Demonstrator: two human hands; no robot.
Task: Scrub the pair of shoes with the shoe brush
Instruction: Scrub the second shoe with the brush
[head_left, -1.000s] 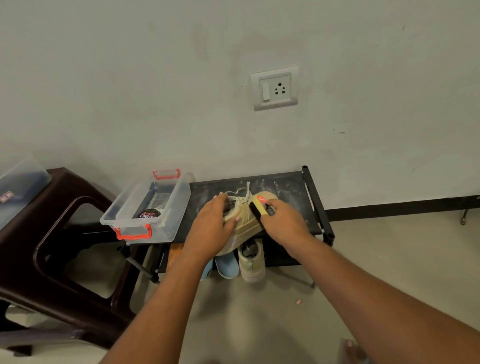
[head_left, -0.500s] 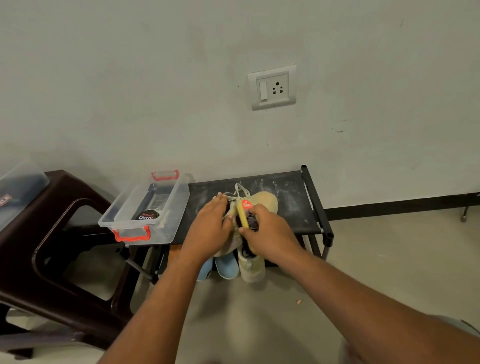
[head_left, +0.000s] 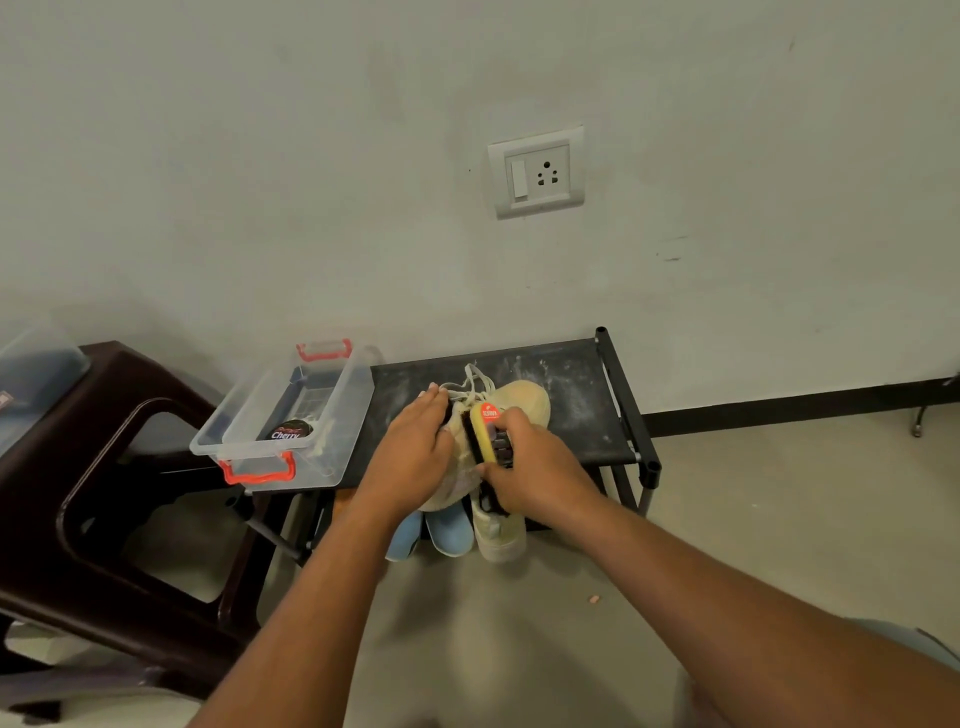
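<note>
The left hand (head_left: 415, 452) covers the near half of the beige shoe (head_left: 524, 402), fingers laid fairly straight over the laces and pressing down; its thumb is hidden. The right hand (head_left: 537, 473) grasps the yellow shoe brush (head_left: 483, 434), held on edge against the shoe's side, bristles hard to make out. That shoe lies mid-top of the black rack (head_left: 576, 389), toe toward the back right corner. One second beige shoe (head_left: 496, 538) and two blue shoes (head_left: 449, 527) poke out under the rack's front edge, their heels hidden. One clear box (head_left: 353, 400) with two red handles sits at the rack's left edge; inside lies one round tin (head_left: 291, 430). A second clear box (head_left: 31, 364) on the brown stool (head_left: 104, 415) is cut off at the left
</note>
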